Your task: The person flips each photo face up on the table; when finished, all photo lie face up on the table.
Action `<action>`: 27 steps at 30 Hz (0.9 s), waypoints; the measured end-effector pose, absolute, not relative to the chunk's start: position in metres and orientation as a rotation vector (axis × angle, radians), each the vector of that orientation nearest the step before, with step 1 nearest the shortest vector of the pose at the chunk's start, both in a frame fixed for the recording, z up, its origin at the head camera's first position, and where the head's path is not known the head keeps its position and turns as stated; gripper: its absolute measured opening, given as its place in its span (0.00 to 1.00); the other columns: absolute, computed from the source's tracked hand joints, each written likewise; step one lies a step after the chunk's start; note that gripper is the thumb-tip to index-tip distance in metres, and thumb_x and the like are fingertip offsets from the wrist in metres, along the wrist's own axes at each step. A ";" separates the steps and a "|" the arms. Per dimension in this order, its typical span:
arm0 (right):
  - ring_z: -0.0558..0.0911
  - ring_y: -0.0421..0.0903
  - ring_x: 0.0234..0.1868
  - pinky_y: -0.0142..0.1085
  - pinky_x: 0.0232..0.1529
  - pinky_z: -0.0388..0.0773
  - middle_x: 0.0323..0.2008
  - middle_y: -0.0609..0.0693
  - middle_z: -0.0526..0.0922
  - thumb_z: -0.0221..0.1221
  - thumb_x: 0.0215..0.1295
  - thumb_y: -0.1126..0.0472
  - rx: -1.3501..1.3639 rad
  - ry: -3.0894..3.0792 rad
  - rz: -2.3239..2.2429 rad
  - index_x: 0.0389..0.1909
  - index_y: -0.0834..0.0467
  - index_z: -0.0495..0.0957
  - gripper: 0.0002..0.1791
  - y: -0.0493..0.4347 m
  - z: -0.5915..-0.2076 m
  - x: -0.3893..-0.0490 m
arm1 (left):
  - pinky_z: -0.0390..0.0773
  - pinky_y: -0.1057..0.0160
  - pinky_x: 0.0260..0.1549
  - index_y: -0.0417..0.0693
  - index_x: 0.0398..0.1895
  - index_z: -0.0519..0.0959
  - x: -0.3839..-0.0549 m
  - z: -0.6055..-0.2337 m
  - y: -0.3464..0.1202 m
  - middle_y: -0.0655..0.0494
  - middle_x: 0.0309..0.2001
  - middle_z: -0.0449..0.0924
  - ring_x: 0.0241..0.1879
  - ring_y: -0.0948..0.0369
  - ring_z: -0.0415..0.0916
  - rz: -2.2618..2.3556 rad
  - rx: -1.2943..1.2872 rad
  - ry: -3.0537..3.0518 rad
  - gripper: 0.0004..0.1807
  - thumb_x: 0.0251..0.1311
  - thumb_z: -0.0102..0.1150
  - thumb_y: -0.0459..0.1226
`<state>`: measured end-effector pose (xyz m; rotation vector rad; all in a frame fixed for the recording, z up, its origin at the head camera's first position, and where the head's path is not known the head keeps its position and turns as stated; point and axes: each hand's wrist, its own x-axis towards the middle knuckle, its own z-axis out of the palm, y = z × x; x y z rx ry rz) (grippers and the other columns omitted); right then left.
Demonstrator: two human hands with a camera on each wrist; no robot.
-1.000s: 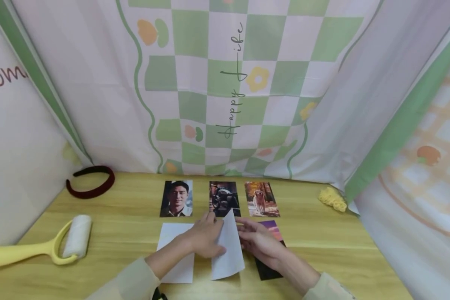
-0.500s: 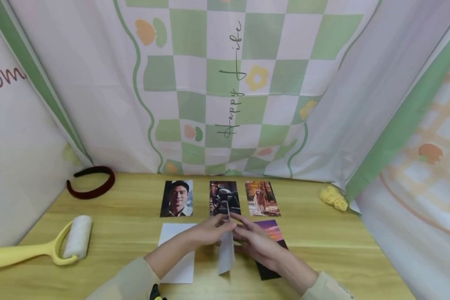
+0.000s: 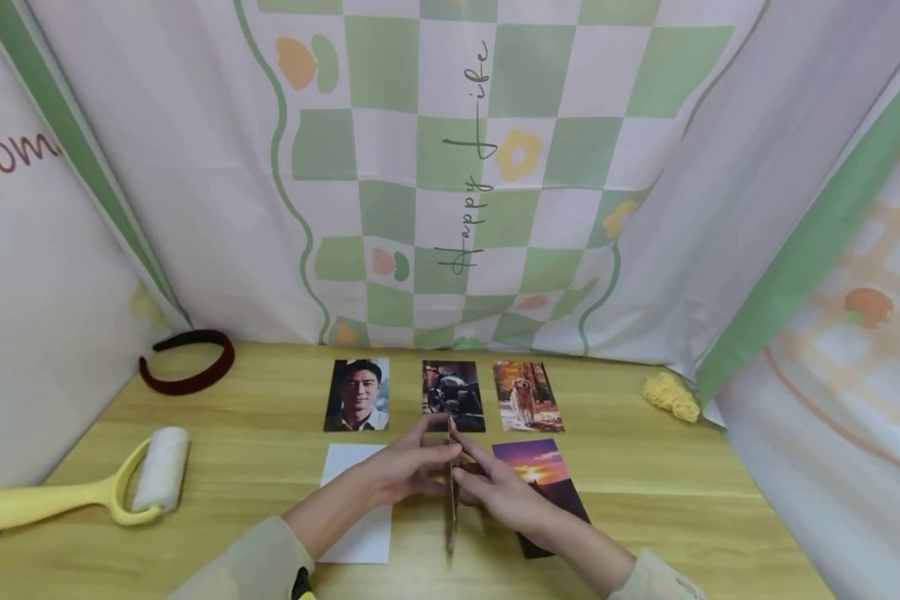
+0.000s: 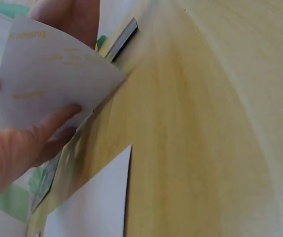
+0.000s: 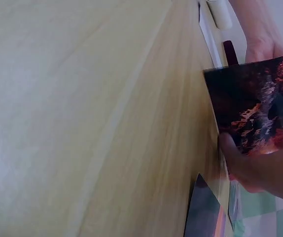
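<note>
A photo card (image 3: pixel 452 521) stands on edge between both hands, almost edge-on in the head view. My left hand (image 3: pixel 401 468) holds it from the left, fingers against the card's white back (image 4: pixel 38 69) with faint yellow print. From the right, my right hand (image 3: pixel 510 498) grips it on the picture side (image 5: pixel 252 106), which is dark with red and orange patches. A face-down white card (image 3: pixel 360 533) lies under my left forearm. Beside my right hand lies a sunset photo card (image 3: pixel 536 462), partly covered by that hand and wrist.
Behind the hands lie a portrait card (image 3: pixel 357 396), a motorcycle card (image 3: pixel 452 392) and a dog card (image 3: pixel 527 396). Leftward are a dark red headband (image 3: pixel 187 383) and a lint roller (image 3: pixel 161 471) with yellow handle. A yellow bundle (image 3: pixel 671 397) sits at the right, before the curtain.
The card between the hands has turned from showing its white back to standing edge-on. My left hand has shifted its hold toward the card's far edge. More of the sunset card now shows.
</note>
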<state>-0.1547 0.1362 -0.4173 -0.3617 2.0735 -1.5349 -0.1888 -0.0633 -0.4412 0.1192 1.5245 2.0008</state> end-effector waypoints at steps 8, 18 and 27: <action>0.53 0.73 0.81 0.73 0.75 0.57 0.81 0.70 0.53 0.53 0.80 0.50 -0.638 2.340 -1.265 0.82 0.57 0.56 0.35 0.138 -0.435 -0.161 | 0.80 0.40 0.65 0.55 0.86 0.37 -0.182 -0.439 -0.069 0.28 0.74 0.64 0.64 0.42 0.80 2.028 0.091 1.446 0.48 0.72 0.53 0.29; 0.60 0.75 0.76 0.75 0.70 0.62 0.79 0.69 0.60 0.57 0.77 0.44 -0.861 2.513 -0.906 0.78 0.51 0.66 0.34 0.151 -0.444 -0.170 | 0.91 0.54 0.42 0.40 0.84 0.43 -0.182 -0.446 -0.070 0.23 0.70 0.68 0.51 0.41 0.87 1.859 0.195 1.967 0.49 0.61 0.51 0.17; 0.70 0.63 0.70 0.61 0.62 0.76 0.77 0.65 0.66 0.60 0.74 0.45 -1.051 2.614 -0.551 0.77 0.47 0.68 0.33 0.152 -0.444 -0.169 | 0.85 0.49 0.47 0.37 0.65 0.73 -0.180 -0.444 -0.067 0.37 0.53 0.83 0.46 0.48 0.82 1.204 0.368 2.779 0.34 0.50 0.66 0.24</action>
